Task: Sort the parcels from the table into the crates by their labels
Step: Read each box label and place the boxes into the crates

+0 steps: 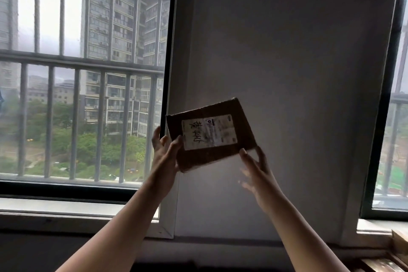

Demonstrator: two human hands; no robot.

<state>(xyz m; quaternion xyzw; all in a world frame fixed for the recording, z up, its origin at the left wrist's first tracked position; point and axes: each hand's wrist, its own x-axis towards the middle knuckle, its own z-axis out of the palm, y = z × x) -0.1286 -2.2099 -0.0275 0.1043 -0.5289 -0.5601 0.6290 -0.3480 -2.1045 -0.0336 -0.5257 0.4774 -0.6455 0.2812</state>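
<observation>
Parcel: A flat brown cardboard parcel (212, 137) is held up in the air at the centre of the frame, tilted so that its right end sits higher than its left, its broad face turned to the camera.

Label: A white label (209, 131) covers much of that face, with large dark handwritten characters on its left part and small print, too fine to read, on its right.

Left hand: The left hand (164, 157) reaches up from the lower left and holds the parcel's lower left edge in its grip, the thumb pressed on the front face by the label's edge, the fingers behind the cardboard.

Right hand: The right hand (257, 170), motion-blurred, is at the parcel's lower right corner with fingers spread and straight; the thumb tip meets the corner, and the grip closes on nothing.

Backdrop: A plain grey wall (287, 51) fills the frame behind the parcel.

Left of frame: A barred window (50, 57) looks out on tall apartment towers (123, 51) above green trees (88, 146).

Right edge: A second window (397, 139), dark-framed, shows at the right edge of the frame.

Lower right corner: Pale wooden edges (397, 245) show; what they belong to cannot be told.
</observation>
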